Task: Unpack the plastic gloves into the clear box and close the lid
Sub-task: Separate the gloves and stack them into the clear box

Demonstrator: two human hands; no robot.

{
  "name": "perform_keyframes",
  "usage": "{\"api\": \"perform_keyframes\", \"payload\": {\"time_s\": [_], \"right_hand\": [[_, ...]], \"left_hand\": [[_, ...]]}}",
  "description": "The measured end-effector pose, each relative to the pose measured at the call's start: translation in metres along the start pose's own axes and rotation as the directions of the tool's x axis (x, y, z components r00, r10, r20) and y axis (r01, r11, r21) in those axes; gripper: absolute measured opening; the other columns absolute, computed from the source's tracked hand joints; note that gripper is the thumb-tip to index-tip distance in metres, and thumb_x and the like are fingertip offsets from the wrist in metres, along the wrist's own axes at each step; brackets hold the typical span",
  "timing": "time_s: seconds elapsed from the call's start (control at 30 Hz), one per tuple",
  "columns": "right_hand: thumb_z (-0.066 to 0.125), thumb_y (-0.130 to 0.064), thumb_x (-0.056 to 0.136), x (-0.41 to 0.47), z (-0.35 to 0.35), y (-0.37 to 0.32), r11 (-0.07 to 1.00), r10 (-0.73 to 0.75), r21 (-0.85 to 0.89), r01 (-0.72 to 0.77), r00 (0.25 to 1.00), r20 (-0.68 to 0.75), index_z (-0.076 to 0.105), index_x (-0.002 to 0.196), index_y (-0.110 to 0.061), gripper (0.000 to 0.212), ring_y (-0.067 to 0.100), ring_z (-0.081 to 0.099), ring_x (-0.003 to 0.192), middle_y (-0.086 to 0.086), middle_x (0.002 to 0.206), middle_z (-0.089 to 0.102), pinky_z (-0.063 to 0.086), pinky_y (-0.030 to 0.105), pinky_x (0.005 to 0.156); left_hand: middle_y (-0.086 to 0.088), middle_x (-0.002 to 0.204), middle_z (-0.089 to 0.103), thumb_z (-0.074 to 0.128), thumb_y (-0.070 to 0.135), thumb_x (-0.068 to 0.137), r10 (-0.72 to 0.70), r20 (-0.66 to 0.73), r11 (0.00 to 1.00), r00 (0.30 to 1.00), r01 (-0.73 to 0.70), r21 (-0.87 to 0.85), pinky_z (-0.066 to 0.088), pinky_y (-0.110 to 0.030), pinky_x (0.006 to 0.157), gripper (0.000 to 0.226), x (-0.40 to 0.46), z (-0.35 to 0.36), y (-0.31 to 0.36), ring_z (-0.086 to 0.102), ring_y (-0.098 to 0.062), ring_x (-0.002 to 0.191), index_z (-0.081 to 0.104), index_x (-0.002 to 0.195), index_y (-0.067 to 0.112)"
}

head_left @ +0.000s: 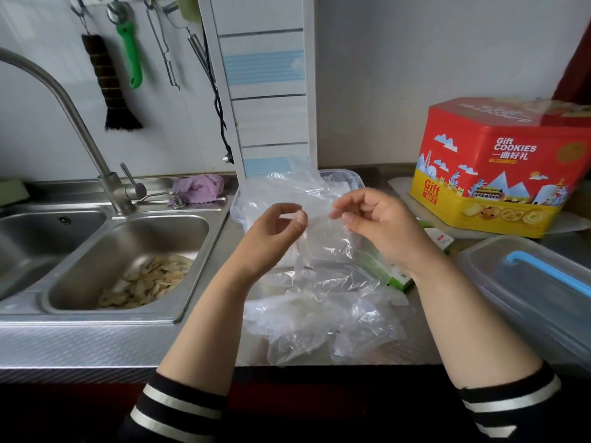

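Fingers (299,215) of the left hand (271,233) are curled, thumb and forefinger pinching the edge of a thin plastic glove (316,212). The right hand (375,225) pinches the same film from the opposite side, its remaining fingers loosely bent. The glove hangs between both hands, above the near rim of the clear box (238,212).

The clear box sits at the back of the counter (412,343), against the tiled pillar (265,91), and already holds crumpled film. More loose gloves (323,314) lie heaped on the counter in front of it, reaching to the counter's front edge. A green and white carton (399,279) lies just right of the heap, partly under the right wrist.

Room to the right is tight: a clear lid with a blue clip (537,282) lies near the right forearm, and a red and yellow cookie tin (499,167) stands behind it by the wall. To the left, the counter drops straight into a steel double sink (128,251); the nearer basin holds pale peelings (147,282). A tap (80,123) arches over the sink, and a purple cloth (198,187) lies on its back ledge.

A brush (110,84), a green-handled tool (131,52) and wire utensils (163,46) hang on the tiled wall.
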State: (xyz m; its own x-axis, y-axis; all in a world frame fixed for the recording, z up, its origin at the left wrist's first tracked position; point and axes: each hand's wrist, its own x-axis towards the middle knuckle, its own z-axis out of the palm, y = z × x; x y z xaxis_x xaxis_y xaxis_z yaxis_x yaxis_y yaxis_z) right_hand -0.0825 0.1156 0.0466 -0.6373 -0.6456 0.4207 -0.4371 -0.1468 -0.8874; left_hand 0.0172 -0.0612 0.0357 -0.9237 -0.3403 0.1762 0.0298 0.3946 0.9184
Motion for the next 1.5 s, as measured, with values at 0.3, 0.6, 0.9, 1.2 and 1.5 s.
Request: {"api": "perform_keyframes", "payload": {"time_s": [0.3,0.6,0.9,1.2,1.5], "right_hand": [[0.068,-0.015,0.087,0.027,-0.010,-0.011,0.978,0.109,-0.181,-0.105,0.994,0.013,0.054,0.122,-0.023,0.038,0.017,0.059,0.078,-0.002,0.114,0.065,0.049,0.019,0.068],[0.066,-0.016,0.088,0.071,-0.014,-0.003,0.932,0.272,-0.186,-0.311,0.940,-0.206,0.049,0.122,-0.019,0.038,0.012,0.054,0.068,0.001,0.089,0.070,0.045,0.028,0.066],[0.059,-0.035,0.092,0.124,-0.011,0.025,0.585,0.206,-0.732,-0.349,0.937,-0.282,0.046,0.120,-0.023,0.034,0.025,0.059,0.097,-0.001,0.106,0.060,0.041,0.032,0.071],[0.054,-0.014,0.094,0.131,-0.008,0.042,0.171,0.134,-0.935,-0.311,0.947,-0.291,0.046,0.121,-0.015,0.029,0.031,0.059,0.107,0.009,0.114,0.064,0.030,0.035,0.077],[0.055,-0.020,0.095,0.119,-0.014,0.037,0.363,-0.052,-0.915,-0.177,0.977,-0.209,0.058,0.113,-0.016,0.019,0.031,0.052,0.106,0.008,0.117,0.052,0.041,0.037,0.085]], "left_hand": [[0.002,0.072,0.065,0.060,0.008,0.094,0.167,-0.219,0.968,0.961,-0.202,-0.147,0.054,-0.030,0.074,0.018,0.024,-0.001,0.025,0.066,-0.015,0.064,0.057,0.106,0.021],[0.003,0.071,0.063,0.038,-0.003,0.090,0.133,-0.407,0.989,0.903,-0.096,0.111,0.042,-0.017,0.043,0.036,0.065,-0.020,0.027,0.054,-0.002,0.041,0.063,0.076,0.019],[0.000,0.120,0.064,0.042,0.000,0.093,0.207,-0.292,0.791,0.934,0.016,0.612,0.042,-0.025,0.087,0.037,0.113,-0.043,0.001,0.058,-0.021,0.112,0.071,0.109,0.017],[0.004,0.139,0.051,0.057,0.019,0.095,0.129,0.056,0.490,0.990,-0.113,0.864,0.037,-0.034,0.102,0.039,0.133,-0.042,-0.009,0.041,-0.024,0.125,0.056,0.133,0.024],[0.000,0.114,0.064,0.054,0.023,0.096,0.397,-0.116,0.394,0.910,-0.055,0.917,0.031,-0.034,0.084,0.022,0.123,-0.049,-0.007,0.049,-0.027,0.107,0.067,0.113,0.025]]}}
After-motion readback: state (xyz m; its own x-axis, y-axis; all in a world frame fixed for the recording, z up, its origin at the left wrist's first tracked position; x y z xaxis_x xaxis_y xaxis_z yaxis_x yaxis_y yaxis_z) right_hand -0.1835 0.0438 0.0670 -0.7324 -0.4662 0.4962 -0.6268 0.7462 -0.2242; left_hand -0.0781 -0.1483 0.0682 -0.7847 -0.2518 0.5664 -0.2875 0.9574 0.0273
